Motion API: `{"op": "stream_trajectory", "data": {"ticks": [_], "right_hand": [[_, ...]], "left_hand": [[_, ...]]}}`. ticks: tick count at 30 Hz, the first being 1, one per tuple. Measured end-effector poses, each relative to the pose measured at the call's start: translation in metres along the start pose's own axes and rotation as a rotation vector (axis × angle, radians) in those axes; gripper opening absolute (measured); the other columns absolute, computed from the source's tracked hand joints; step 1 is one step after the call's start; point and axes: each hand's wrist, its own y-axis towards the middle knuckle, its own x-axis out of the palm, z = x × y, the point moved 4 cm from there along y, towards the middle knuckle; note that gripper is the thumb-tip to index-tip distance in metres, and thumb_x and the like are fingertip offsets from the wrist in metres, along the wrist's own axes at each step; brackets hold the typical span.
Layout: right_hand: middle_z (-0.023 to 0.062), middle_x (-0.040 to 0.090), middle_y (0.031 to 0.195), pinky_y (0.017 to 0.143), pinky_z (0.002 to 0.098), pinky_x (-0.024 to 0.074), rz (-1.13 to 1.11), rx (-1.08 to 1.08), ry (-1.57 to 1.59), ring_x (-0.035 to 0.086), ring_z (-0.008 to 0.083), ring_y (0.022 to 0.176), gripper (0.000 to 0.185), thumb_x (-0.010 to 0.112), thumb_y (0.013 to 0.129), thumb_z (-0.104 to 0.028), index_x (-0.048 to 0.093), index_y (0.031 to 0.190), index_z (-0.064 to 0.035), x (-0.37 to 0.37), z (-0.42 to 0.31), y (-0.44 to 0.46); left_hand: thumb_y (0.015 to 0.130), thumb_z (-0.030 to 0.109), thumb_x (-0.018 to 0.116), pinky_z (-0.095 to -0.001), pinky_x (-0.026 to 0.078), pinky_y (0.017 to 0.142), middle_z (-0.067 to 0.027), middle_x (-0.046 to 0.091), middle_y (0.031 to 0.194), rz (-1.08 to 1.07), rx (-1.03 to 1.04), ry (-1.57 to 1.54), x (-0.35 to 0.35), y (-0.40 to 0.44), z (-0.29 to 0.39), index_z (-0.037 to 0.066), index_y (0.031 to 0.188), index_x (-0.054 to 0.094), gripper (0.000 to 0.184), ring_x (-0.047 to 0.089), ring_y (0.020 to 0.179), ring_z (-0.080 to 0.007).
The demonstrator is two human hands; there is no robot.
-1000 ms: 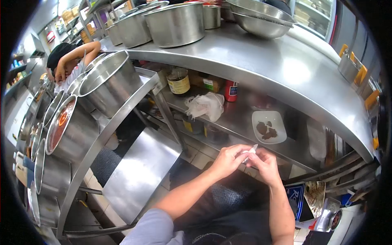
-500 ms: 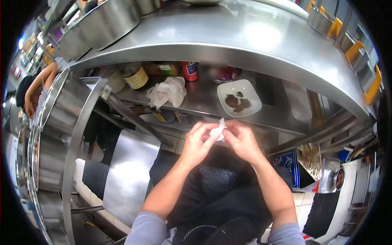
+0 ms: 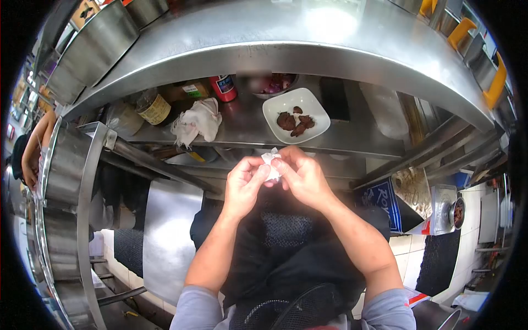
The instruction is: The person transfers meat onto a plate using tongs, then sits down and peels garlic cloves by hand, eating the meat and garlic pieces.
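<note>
Both hands meet in front of my lap, just below the lower shelf's edge. Between them is a small crumpled white tissue (image 3: pixel 270 161). My left hand (image 3: pixel 245 181) pinches it from one side, thumb and fingers closed. From the other side my right hand (image 3: pixel 301 175) grips it, the thumb pressed over it. Just beyond my hands, a white square bowl (image 3: pixel 273 122) on the shelf holds several dark brown pieces (image 3: pixel 297 128). Left of the bowl lies a bunched white cloth (image 3: pixel 199 121).
Above the shelf runs a steel counter (image 3: pixel 247 36). Under it stand a labelled jar (image 3: pixel 154 108), a red container (image 3: pixel 224 88) and a bowl with purple-red contents (image 3: pixel 276 83). At left are large steel pots (image 3: pixel 69 159) and a person's arm (image 3: pixel 37 142). A blue-and-black box (image 3: pixel 378 206) sits at right.
The view has shifted, so shelf, bowl and counter sit further left and higher. My hands stay together on the tissue; my right thumb now lies further across it.
</note>
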Motion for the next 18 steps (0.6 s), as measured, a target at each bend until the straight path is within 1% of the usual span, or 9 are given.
{"op": "stream_trajectory", "data": {"ticks": [2,3,7,9,10,13,15,16,18], "right_hand": [[0.0064,0.069,0.080,0.059,0.0291,0.0513,0.018,-0.005,-0.052,0.063,0.0095,0.065,0.025,0.066,0.106,-0.024,0.065,0.111,0.0001,-0.005,0.001,0.003],[0.0068,0.069,0.078,0.059,0.0297,0.0511,0.036,-0.005,-0.104,0.063,0.0097,0.065,0.025,0.065,0.106,-0.024,0.065,0.110,0.0004,-0.007,0.004,0.004],[0.0086,0.069,0.079,0.060,0.0327,0.0519,0.022,-0.063,-0.115,0.064,0.0129,0.065,0.022,0.062,0.107,-0.021,0.064,0.109,0.0004,-0.004,0.015,0.004],[0.0105,0.069,0.080,0.062,0.0349,0.0526,-0.045,-0.046,0.011,0.066,0.0176,0.067,0.017,0.060,0.107,-0.016,0.063,0.110,0.0002,0.003,0.012,0.001],[0.0105,0.069,0.080,0.062,0.0349,0.0526,-0.051,-0.057,0.010,0.066,0.0176,0.067,0.017,0.060,0.107,-0.016,0.063,0.110,0.0002,0.005,0.008,0.001],[0.0117,0.070,0.083,0.068,0.0363,0.0553,-0.075,-0.093,-0.017,0.069,0.0220,0.073,0.013,0.058,0.106,-0.010,0.062,0.114,-0.0005,0.012,0.005,-0.003],[0.0143,0.071,0.097,0.075,0.0367,0.0577,-0.040,-0.326,-0.136,0.072,0.0238,0.080,0.020,0.061,0.101,-0.004,0.062,0.121,-0.0005,0.014,0.000,-0.005],[0.0143,0.071,0.097,0.075,0.0367,0.0577,-0.047,-0.340,-0.135,0.072,0.0238,0.080,0.020,0.061,0.101,-0.004,0.062,0.121,-0.0005,0.013,-0.001,-0.005],[0.0177,0.069,0.111,0.081,0.0381,0.0592,-0.058,-0.395,-0.243,0.074,0.0262,0.089,0.035,0.065,0.094,0.001,0.062,0.129,-0.0011,0.012,-0.007,-0.007]], "left_hand": [[0.103,0.009,0.069,-0.0297,0.057,0.087,-0.0088,0.073,0.110,0.007,-0.022,0.118,0.003,-0.001,0.001,-0.001,0.120,0.064,0.020,0.069,0.100,-0.0130],[0.102,0.008,0.071,-0.0291,0.056,0.091,-0.0084,0.072,0.113,-0.049,0.026,0.133,0.009,-0.004,0.004,-0.001,0.122,0.063,0.024,0.068,0.103,-0.0129],[0.098,0.001,0.073,-0.0307,0.057,0.090,-0.0075,0.068,0.113,-0.045,0.068,0.113,0.021,-0.009,0.000,0.000,0.125,0.057,0.031,0.068,0.100,-0.0145],[0.100,0.002,0.071,-0.0285,0.059,0.081,-0.0083,0.069,0.109,-0.002,0.003,0.122,0.015,-0.008,0.002,0.000,0.124,0.056,0.029,0.069,0.092,-0.0134],[0.100,0.002,0.071,-0.0285,0.059,0.081,-0.0083,0.069,0.109,0.002,0.013,0.126,0.011,-0.005,0.005,0.000,0.124,0.056,0.029,0.069,0.092,-0.0134],[0.103,0.008,0.068,-0.0255,0.056,0.067,-0.0077,0.069,0.100,0.027,0.044,0.080,0.001,-0.005,0.007,0.001,0.121,0.056,0.022,0.065,0.077,-0.0101],[0.103,0.008,0.068,-0.0256,0.056,0.067,-0.0077,0.069,0.100,0.058,0.028,0.041,-0.007,-0.004,0.006,0.001,0.120,0.057,0.022,0.065,0.076,-0.0103],[0.103,0.009,0.067,-0.0256,0.056,0.067,-0.0077,0.070,0.100,0.081,-0.001,-0.004,-0.011,-0.004,0.003,0.001,0.120,0.057,0.021,0.065,0.075,-0.0105],[0.103,0.009,0.067,-0.0258,0.055,0.066,-0.0075,0.070,0.100,0.123,0.022,0.008,-0.019,-0.002,0.005,0.002,0.120,0.059,0.020,0.064,0.074,-0.0109]]}}
